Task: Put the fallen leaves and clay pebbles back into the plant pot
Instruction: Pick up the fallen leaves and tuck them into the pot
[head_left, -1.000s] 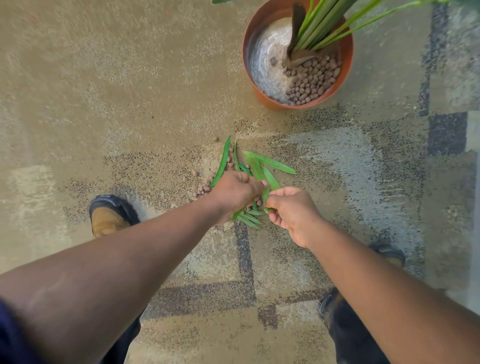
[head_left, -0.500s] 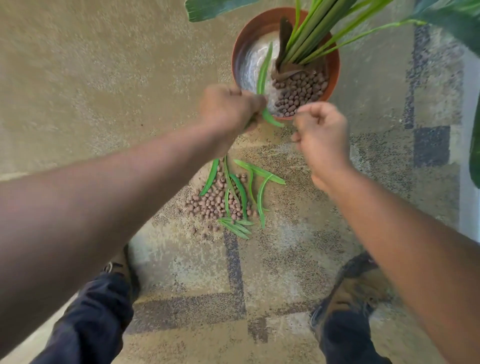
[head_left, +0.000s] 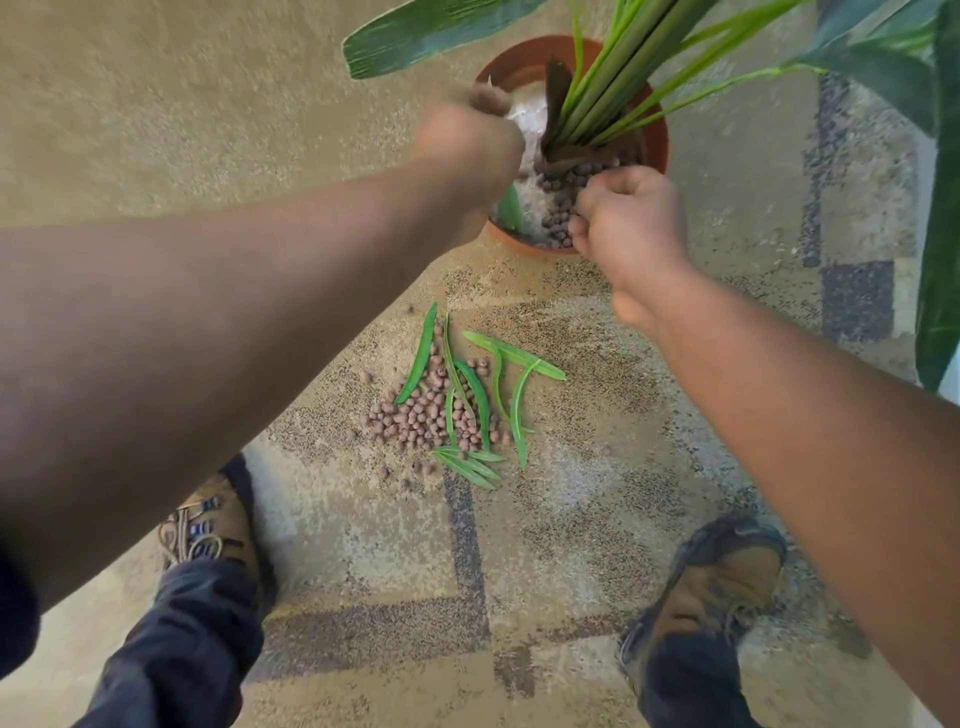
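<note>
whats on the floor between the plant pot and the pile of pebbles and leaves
Only bare patterned carpet shows in the head view between the plant pot and the pile of pebbles and leaves, apart from one stray speck.

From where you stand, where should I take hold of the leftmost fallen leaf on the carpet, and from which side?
Pinch the leftmost leaf at its upper tip, coming from above on the pot side. It lies flat and slanted, lower end resting among the clay pebbles, while the upper tip lies on bare carpet with nothing crowding it. That is probably the cleanest pinch.

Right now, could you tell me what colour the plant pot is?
The plant pot is terracotta orange-brown, seen in the head view.
</note>
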